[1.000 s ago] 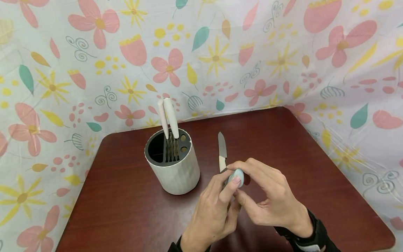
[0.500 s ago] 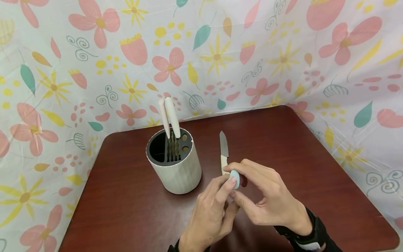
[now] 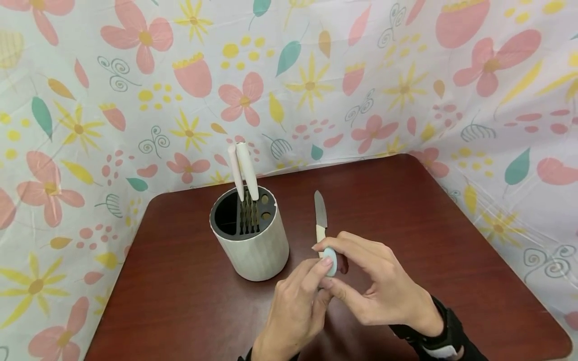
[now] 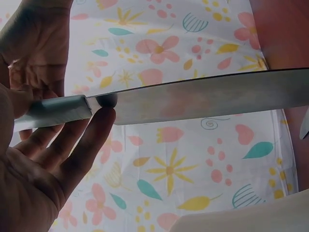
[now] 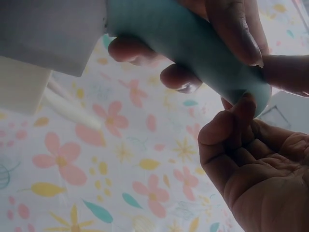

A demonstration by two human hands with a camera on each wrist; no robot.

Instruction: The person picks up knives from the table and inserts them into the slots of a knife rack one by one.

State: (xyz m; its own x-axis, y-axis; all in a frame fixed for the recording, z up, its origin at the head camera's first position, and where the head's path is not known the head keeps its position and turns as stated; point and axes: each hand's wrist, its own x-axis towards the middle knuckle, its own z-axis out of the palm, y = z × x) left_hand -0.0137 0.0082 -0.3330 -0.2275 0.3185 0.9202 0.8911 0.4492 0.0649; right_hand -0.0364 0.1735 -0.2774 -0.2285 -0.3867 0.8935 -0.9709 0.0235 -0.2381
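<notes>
A knife with a pale blue handle (image 3: 330,261) is up in front of me, its handle end facing the head camera. My left hand (image 3: 293,307) grips this handle, one finger reaching to the base of the broad blade (image 4: 203,95). On the other side, my right hand (image 3: 379,283) pinches the end of the handle between curled thumb and fingers. From the head view the blade is hidden behind the hands. Another knife (image 3: 320,210), smaller and cream-handled, lies on the table just beyond the fingers, its handle partly covered by them.
A white ribbed knife block (image 3: 259,258) with a black slotted top stands left of the hands. Two white handles (image 3: 247,170) stick up from its slots. The dark red-brown table (image 3: 180,281) ends at a floral cloth (image 3: 180,100) behind it.
Both hands have drifted slightly left and down in the head view, carrying the blue-handled knife along. Both keep their hold on the handle. The small knife and the block stay put.
</notes>
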